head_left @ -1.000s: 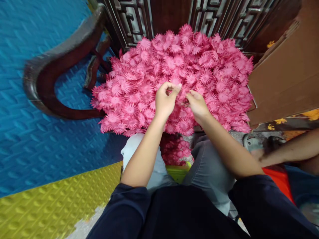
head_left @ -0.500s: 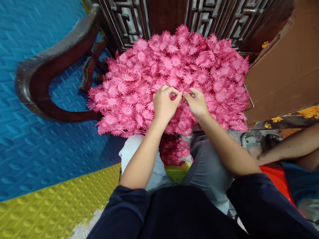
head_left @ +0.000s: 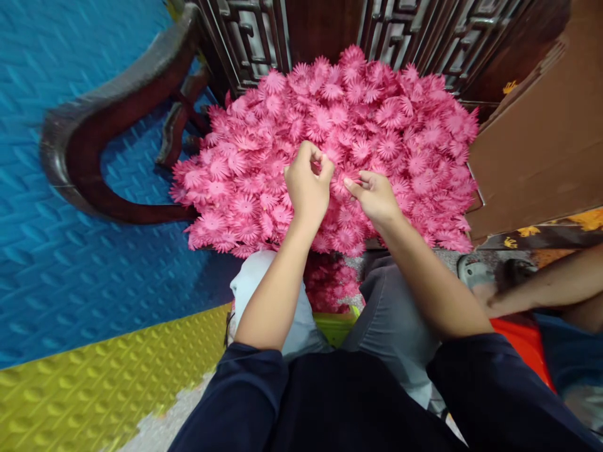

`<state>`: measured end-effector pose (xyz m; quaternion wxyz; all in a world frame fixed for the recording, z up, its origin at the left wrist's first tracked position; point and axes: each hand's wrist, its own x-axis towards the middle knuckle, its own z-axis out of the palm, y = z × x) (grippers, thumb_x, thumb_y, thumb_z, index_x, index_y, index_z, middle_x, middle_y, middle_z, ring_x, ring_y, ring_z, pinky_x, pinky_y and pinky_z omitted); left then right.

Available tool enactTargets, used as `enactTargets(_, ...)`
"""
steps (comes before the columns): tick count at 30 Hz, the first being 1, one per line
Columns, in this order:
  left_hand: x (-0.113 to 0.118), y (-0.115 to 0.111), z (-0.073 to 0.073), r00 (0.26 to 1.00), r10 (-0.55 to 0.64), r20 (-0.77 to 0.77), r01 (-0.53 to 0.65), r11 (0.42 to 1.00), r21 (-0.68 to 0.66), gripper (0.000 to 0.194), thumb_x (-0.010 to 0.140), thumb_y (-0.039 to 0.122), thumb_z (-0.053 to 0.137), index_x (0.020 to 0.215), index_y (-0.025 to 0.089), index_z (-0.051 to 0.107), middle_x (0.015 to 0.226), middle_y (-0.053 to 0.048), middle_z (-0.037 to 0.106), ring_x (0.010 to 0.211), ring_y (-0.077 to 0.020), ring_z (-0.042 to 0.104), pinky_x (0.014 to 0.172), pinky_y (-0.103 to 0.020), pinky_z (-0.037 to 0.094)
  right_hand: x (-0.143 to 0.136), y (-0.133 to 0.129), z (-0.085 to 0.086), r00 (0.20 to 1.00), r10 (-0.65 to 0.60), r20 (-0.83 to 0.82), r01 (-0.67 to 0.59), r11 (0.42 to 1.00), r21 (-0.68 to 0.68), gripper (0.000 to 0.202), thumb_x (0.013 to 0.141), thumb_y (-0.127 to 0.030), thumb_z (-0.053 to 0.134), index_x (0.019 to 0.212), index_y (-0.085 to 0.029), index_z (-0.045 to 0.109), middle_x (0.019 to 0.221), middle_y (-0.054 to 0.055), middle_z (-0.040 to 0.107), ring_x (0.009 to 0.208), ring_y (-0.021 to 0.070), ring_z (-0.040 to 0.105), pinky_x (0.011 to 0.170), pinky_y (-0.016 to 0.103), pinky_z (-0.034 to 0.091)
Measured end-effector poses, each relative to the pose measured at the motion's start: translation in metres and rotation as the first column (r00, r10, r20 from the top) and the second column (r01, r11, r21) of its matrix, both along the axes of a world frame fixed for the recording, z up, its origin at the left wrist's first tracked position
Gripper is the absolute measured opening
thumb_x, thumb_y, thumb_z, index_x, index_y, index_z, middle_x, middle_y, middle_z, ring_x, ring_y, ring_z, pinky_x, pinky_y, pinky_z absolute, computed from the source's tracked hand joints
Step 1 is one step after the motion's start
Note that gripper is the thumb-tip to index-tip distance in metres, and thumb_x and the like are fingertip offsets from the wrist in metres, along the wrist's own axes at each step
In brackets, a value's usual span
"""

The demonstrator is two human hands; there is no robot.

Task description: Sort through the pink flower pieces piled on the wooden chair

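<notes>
A big heap of pink flower-shaped petal pieces (head_left: 386,119) fills the middle of the view in front of my knees. My left hand (head_left: 306,188) hovers over the heap's centre, fingertips pinched together on a pink piece. Just to its right, my right hand (head_left: 374,196) pinches another pink piece between thumb and forefinger. A narrow gap separates the two hands. More pink pieces (head_left: 330,282) lie lower down between my legs, above a yellow-green container (head_left: 336,326).
A dark carved wooden chair arm (head_left: 108,119) curves at the left over blue foam matting (head_left: 70,270). Yellow matting (head_left: 94,383) lies lower left. A brown cardboard box (head_left: 537,138) stands at the right. Another person's forearm (head_left: 541,289) reaches in at the right edge.
My two hands met fingertip to fingertip over the heap half a second ago, then parted; my left hand rose slightly and my right hand drew back a little.
</notes>
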<state>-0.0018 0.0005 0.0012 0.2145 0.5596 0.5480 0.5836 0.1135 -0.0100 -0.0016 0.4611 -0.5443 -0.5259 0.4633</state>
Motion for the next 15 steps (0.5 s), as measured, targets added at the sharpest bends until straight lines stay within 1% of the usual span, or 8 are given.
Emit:
enactTargets(2,-0.008,0.003,0.008,0.997,0.078,0.008,-0.079,0.996,0.035,0.023,0.080,0.014,0.056,0.067,0.022,0.039,0.066,0.002,0.046,0.066,-0.0115,0.047,0.066,-0.027,0.037,0.003,0.000,-0.004,0.993,-0.037,0.116,0.034,0.999,0.031,0.029,0.073,-0.020,0.060,0.054,-0.020,0.039,0.054,-0.005,0.037,0.053,0.0081,0.037,0.054,0.025,0.028)
enactTargets(4,-0.028,0.010,0.017,0.966,0.251,0.065,-0.256,0.962,0.098,0.027,0.081,0.004,0.050,0.067,0.022,0.035,0.065,0.002,0.041,0.065,-0.0107,0.041,0.066,-0.026,0.037,0.010,0.002,-0.010,0.958,-0.085,0.272,0.070,0.995,0.068,0.030,0.070,-0.019,0.063,0.053,-0.020,0.039,0.052,-0.005,0.037,0.054,0.0088,0.037,0.055,0.026,0.027)
enactTargets(5,-0.041,0.014,0.020,0.915,0.376,0.147,-0.394,0.910,0.129,0.031,0.081,-0.001,0.046,0.066,0.022,0.031,0.066,0.002,0.038,0.066,-0.0100,0.039,0.068,-0.025,0.037,0.014,0.004,-0.013,0.938,-0.100,0.332,0.079,0.994,0.078,0.029,0.069,-0.018,0.064,0.053,-0.020,0.040,0.052,-0.005,0.037,0.054,0.0091,0.037,0.056,0.026,0.027)
enactTargets(7,-0.070,0.023,0.024,0.825,0.515,0.232,-0.552,0.821,0.143,0.035,0.083,-0.005,0.042,0.066,0.022,0.027,0.071,0.001,0.036,0.073,-0.0087,0.039,0.077,-0.023,0.038,0.023,0.009,-0.019,0.925,-0.114,0.364,0.085,0.992,0.096,0.028,0.070,-0.018,0.063,0.053,-0.020,0.041,0.053,-0.005,0.038,0.055,0.0093,0.038,0.058,0.026,0.029)
enactTargets(9,-0.091,0.030,0.022,0.823,0.534,0.196,-0.557,0.825,0.093,0.029,0.087,0.000,0.042,0.071,0.021,0.032,0.079,0.001,0.043,0.083,-0.0096,0.043,0.087,-0.026,0.037,0.029,0.012,-0.020,0.948,-0.128,0.291,0.096,0.988,0.121,0.027,0.072,-0.020,0.060,0.054,-0.020,0.041,0.055,-0.005,0.039,0.058,0.0094,0.040,0.061,0.026,0.031)
enactTargets(11,-0.100,0.032,0.017,0.832,0.547,0.095,-0.551,0.834,0.016,0.019,0.086,0.006,0.051,0.082,0.022,0.041,0.094,-0.001,0.048,0.096,-0.0129,0.045,0.096,-0.032,0.034,0.030,0.011,-0.019,0.974,-0.134,0.183,0.111,0.986,0.128,0.023,0.072,-0.022,0.060,0.055,-0.019,0.044,0.057,-0.005,0.041,0.059,0.0092,0.040,0.063,0.025,0.033)
enactTargets(13,-0.096,0.030,0.013,0.817,0.577,0.003,-0.576,0.816,-0.039,0.026,0.079,0.008,0.062,0.094,0.022,0.046,0.106,-0.003,0.048,0.107,-0.0172,0.043,0.102,-0.036,0.028,0.026,0.008,-0.016,0.987,-0.137,0.079,0.129,0.987,0.095,0.019,0.070,-0.024,0.061,0.057,-0.019,0.048,0.058,-0.005,0.043,0.059,0.0086,0.040,0.063,0.025,0.032)
enactTargets(15,-0.083,0.025,0.011,0.812,0.583,-0.034,-0.584,0.812,-0.022,0.034,0.073,0.009,0.069,0.098,0.021,0.049,0.110,-0.005,0.048,0.111,-0.0199,0.043,0.105,-0.037,0.026,0.021,0.004,-0.013,0.990,-0.140,0.006,0.140,0.989,0.049,0.018,0.069,-0.025,0.061,0.057,-0.018,0.050,0.058,-0.004,0.044,0.057,0.0079,0.039,0.060,0.025,0.030)
